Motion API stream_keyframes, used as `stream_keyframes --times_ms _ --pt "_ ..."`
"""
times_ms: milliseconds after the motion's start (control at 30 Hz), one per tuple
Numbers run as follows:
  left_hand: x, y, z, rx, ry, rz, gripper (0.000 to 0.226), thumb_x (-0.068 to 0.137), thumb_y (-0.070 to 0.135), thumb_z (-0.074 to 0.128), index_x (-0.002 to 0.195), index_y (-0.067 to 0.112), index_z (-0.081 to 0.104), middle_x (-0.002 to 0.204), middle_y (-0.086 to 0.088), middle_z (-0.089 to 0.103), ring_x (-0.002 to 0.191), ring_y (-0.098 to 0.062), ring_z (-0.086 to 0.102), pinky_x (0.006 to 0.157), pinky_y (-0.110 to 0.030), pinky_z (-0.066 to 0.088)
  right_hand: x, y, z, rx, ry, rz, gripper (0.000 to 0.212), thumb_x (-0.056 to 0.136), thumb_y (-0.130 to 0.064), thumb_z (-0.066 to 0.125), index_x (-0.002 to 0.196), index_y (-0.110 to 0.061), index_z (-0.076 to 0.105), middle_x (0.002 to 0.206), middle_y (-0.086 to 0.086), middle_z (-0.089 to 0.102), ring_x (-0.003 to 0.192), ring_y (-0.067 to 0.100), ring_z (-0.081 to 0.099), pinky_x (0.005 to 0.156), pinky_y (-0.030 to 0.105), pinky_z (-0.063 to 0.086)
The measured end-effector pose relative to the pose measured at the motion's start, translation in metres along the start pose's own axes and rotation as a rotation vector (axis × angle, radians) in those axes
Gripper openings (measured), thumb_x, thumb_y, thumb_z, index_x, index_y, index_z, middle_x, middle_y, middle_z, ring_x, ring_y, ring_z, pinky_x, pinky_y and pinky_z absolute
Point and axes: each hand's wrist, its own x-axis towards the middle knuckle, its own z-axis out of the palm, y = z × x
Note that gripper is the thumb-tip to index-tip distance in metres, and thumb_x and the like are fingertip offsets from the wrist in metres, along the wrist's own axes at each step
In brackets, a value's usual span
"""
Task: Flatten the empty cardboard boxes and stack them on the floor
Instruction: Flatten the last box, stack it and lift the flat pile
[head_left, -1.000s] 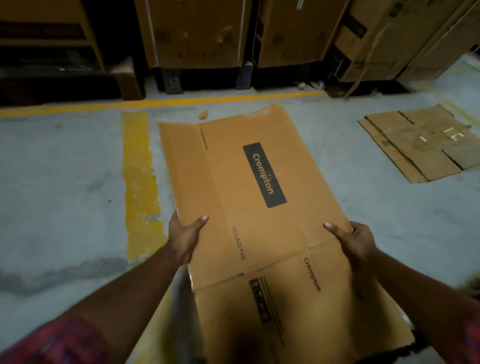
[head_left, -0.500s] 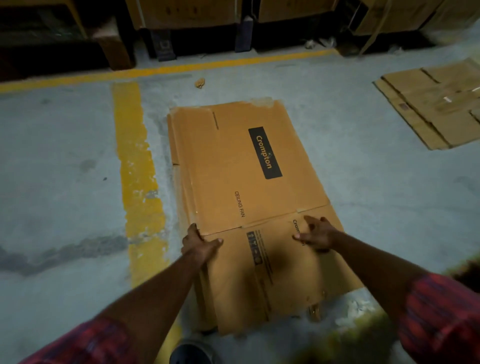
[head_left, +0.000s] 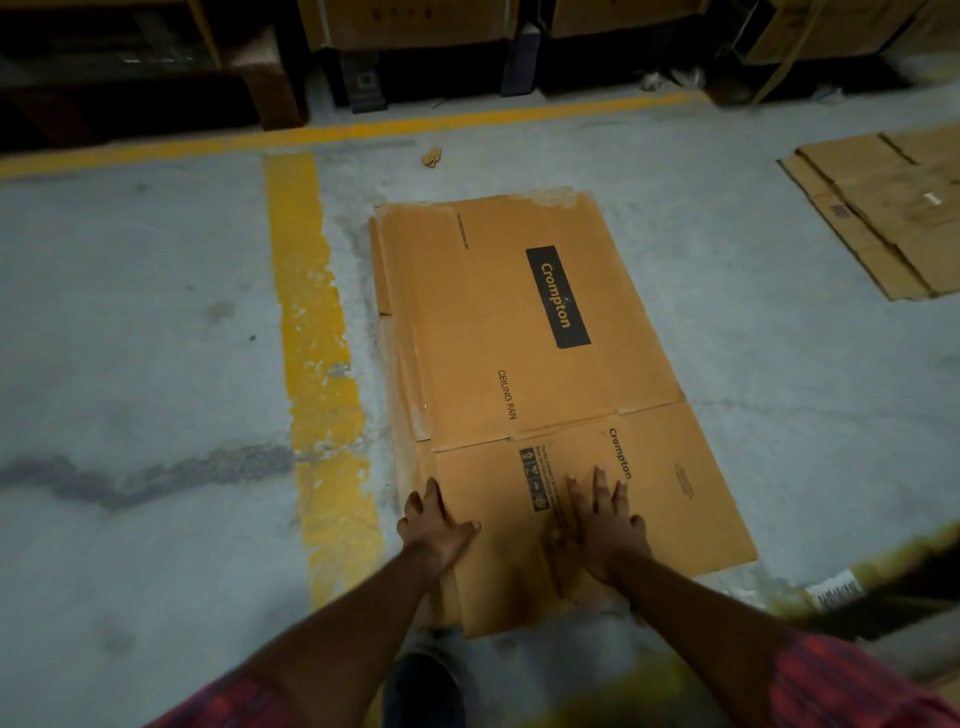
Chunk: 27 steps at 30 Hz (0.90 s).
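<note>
A flattened brown cardboard box (head_left: 498, 332) printed "Crompton" and "CEILING FAN" lies on the grey concrete floor, on top of other flattened sheets whose edges show along its left side. My left hand (head_left: 434, 525) rests on the near left edge of the top sheet, with the thumb on top of it. My right hand (head_left: 602, 519) presses flat on the near flap, fingers spread and straight. Both forearms reach in from the bottom of the view.
A yellow floor line (head_left: 317, 364) runs left of the stack, another along the back. More flattened cardboard (head_left: 883, 208) lies at the right. Tall cartons on pallets (head_left: 415, 31) line the back wall. A small scrap (head_left: 431, 156) lies beyond the stack. A shoe (head_left: 421, 686) shows below.
The box has gone from held and tilted in both hands to lying flat on the stack. Both hands have shifted from its sides to its near end, the right one now flat.
</note>
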Motion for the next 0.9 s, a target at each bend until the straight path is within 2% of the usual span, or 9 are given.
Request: stream_keyframes --times_ms 167,300,433,567,700,833,900 --pt "0.000 0.002 -0.012 0.257 0.081 0.168 0.105 0.095 0.058 0.064 0.169 0.023 -0.001 0.175 -0.012 -0.007 0.160 -0.041 0.001 0.119 -0.057 0.036 0.004 -0.029 -0.005 0.007 0.009 0.068 0.106 0.094 -0.083 0.035 0.165 -0.028 -0.022 0.170 0.016 -0.030 0.158 0.050 -0.012 0.123 0.067 0.021" --pt "-0.002 0.025 -0.051 0.511 0.145 0.346 0.103 0.097 0.056 0.059 0.168 0.018 -0.007 0.175 -0.013 -0.017 0.161 -0.041 -0.010 0.128 -0.059 0.016 0.004 -0.060 -0.045 0.005 0.124 0.015 0.103 0.097 -0.076 0.042 0.168 -0.022 -0.009 0.176 0.009 -0.014 0.162 0.040 -0.004 0.126 0.065 0.014" --pt "-0.038 0.067 -0.124 0.612 0.194 0.416 0.102 0.098 0.056 0.057 0.168 0.019 -0.007 0.175 -0.013 -0.015 0.161 -0.040 -0.011 0.129 -0.058 0.007 -0.014 -0.101 -0.122 0.016 0.201 -0.032 0.095 0.100 -0.070 0.043 0.169 -0.019 0.001 0.177 0.008 -0.002 0.162 0.039 0.002 0.126 0.067 0.009" --pt "-0.097 0.124 -0.211 0.593 0.299 0.405 0.100 0.097 0.053 0.060 0.168 0.020 -0.002 0.175 -0.015 -0.007 0.161 -0.041 -0.006 0.129 -0.056 0.011 -0.070 -0.131 -0.228 0.045 0.292 -0.041 0.090 0.103 -0.068 0.040 0.169 -0.019 0.006 0.177 0.008 0.002 0.162 0.037 0.004 0.127 0.063 0.008" --pt "-0.187 0.187 -0.298 0.623 0.322 0.394 0.098 0.098 0.053 0.058 0.168 0.018 0.000 0.175 -0.015 -0.004 0.161 -0.042 -0.003 0.128 -0.056 0.016 -0.161 -0.142 -0.337 0.090 0.334 -0.038 0.087 0.104 -0.067 0.038 0.169 -0.018 0.008 0.177 0.008 0.005 0.162 0.037 0.008 0.127 0.062 0.012" --pt "-0.282 0.239 -0.364 0.434 0.302 0.280 0.095 0.096 0.052 0.063 0.168 0.021 0.009 0.176 -0.013 0.003 0.161 -0.040 0.002 0.128 -0.055 0.020 -0.255 -0.152 -0.430 0.191 0.330 0.018 0.084 0.104 -0.064 0.042 0.167 -0.016 0.014 0.175 0.011 0.018 0.158 0.038 0.022 0.125 0.062 0.025" --pt "-0.319 0.258 -0.387 0.365 0.291 0.224 0.094 0.095 0.051 0.066 0.168 0.021 0.013 0.175 -0.013 0.008 0.161 -0.039 0.005 0.127 -0.055 0.021 -0.290 -0.155 -0.470 0.205 0.315 0.029 0.083 0.104 -0.062 0.043 0.166 -0.014 0.016 0.173 0.011 0.022 0.157 0.037 0.024 0.124 0.061 0.027"
